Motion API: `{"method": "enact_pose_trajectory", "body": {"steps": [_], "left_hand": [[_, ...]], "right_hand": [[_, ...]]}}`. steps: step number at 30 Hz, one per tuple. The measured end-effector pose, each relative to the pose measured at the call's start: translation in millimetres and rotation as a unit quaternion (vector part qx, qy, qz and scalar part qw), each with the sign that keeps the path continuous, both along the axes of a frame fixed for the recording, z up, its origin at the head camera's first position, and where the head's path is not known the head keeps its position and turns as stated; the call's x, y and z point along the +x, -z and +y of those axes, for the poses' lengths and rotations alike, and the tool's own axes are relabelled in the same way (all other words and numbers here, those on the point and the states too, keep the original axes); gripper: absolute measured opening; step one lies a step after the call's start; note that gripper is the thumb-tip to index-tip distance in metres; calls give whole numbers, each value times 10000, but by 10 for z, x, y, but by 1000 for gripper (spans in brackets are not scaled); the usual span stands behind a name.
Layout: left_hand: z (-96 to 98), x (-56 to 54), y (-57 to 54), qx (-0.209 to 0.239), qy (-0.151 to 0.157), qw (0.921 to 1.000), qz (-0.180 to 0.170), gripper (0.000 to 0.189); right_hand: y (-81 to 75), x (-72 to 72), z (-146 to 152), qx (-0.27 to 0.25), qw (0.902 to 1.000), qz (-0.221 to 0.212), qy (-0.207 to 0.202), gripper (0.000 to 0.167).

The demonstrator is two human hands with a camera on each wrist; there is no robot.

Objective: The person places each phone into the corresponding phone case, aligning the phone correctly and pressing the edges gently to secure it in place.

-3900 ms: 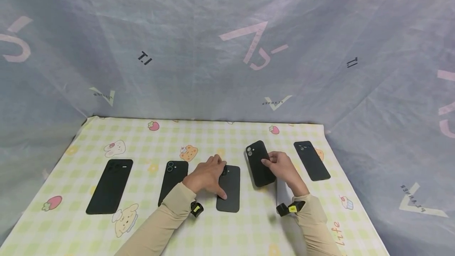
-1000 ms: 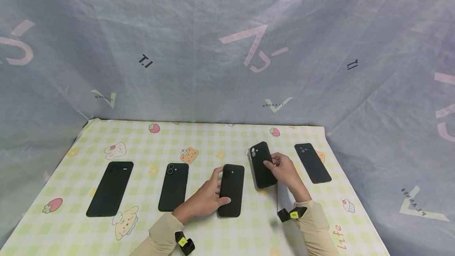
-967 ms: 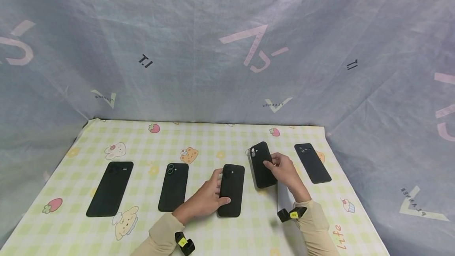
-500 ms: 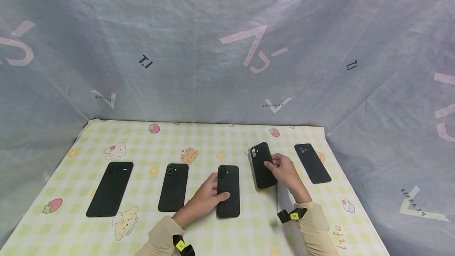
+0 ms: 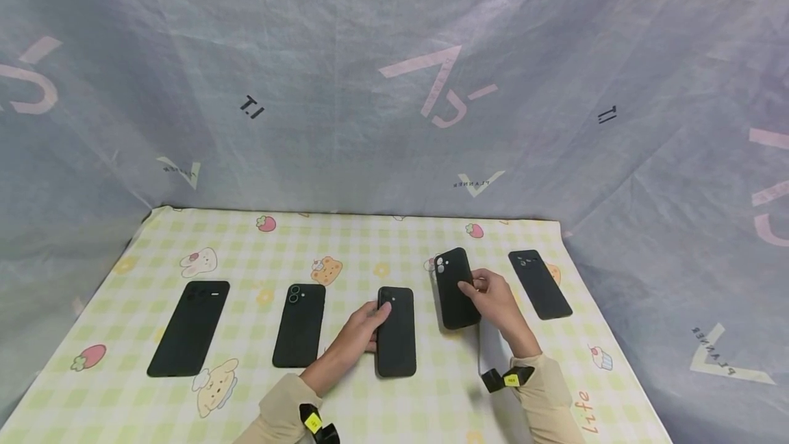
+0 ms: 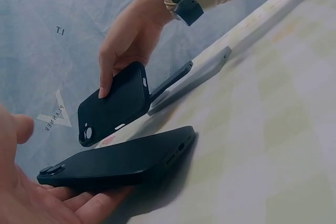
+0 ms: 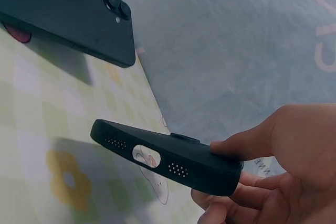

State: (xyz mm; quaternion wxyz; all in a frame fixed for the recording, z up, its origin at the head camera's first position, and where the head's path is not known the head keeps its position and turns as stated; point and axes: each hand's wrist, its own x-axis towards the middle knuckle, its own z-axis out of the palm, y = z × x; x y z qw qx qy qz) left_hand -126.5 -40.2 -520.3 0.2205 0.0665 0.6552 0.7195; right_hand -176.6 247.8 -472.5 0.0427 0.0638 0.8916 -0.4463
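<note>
- Supporting the black phone back side up, you are tilting it on your left hand over the tablecloth; whether its lower end is touching the cloth is hard to tell.
- Your left fingers are lying loosely extended beneath the phone, and your thumb is standing off its lens corner, so that hand is carrying rather than clamping.
- Just right of the phone, your right hand is pinching the black case by its edge, thumb on one face and fingers on the other; the case is hanging tilted, apart from the phone.
- You are seemingly bringing phone and case into line; the next move is probably calling for a firmer left hold and for matching the case's camera cut-outs to the phone's lenses.
- Left of the phone, a ring-lensed slab is lying flat; farther left, a larger slab is lying too.
- Well right of the phone, beyond the case, a camera-holed slab is lying; whether phone or case, I cannot tell.
</note>
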Motion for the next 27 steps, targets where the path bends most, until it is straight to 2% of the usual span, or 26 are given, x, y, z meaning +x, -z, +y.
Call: {"method": "enact_pose_trajectory", "body": {"steps": [4, 7, 13, 27], "left_hand": [[15, -15, -12, -63, -87, 9999, -96, 81], [25, -22, -25, -67, -183, 9996, -184, 87], [44, -56, -56, -3, -317, 9993, -210, 88], [92, -138, -93, 43, -355, 9993, -147, 87]], "right_hand": [[-2, 43, -15, -274, 9996, -19, 17, 26], [-11, 72, -39, -679, 9977, -57, 43, 25], [-46, 140, -116, -1337, 9908, -179, -79, 25], [10, 282, -325, -2015, 9769, -357, -624, 28]]}}
